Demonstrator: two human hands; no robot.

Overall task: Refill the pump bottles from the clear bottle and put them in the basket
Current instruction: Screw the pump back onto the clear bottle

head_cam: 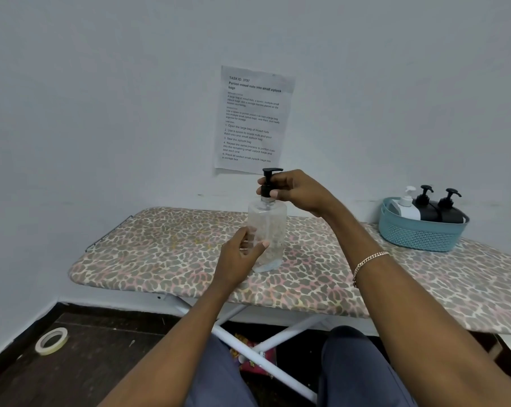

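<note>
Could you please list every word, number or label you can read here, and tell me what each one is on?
All of it is on the paper sheet taped to the wall:
"TASK ID 3797"
"Portion mixed nuts into small ziplock bags"
"1 Open the large bag of mixed nuts"
"3 Seal the ziplock bag"
The small paragraphs and the other steps are too blurred to quote reliably.
No readable labels on the clear bottle or the bottles in the basket.

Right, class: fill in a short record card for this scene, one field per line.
surface: ironing board with a leopard-print cover
left hand: around the clear bottle
right hand: gripping the black pump
basket: teal, on the board's right end
basket contents: one white pump bottle, two black pump bottles
wall: printed sheet
</note>
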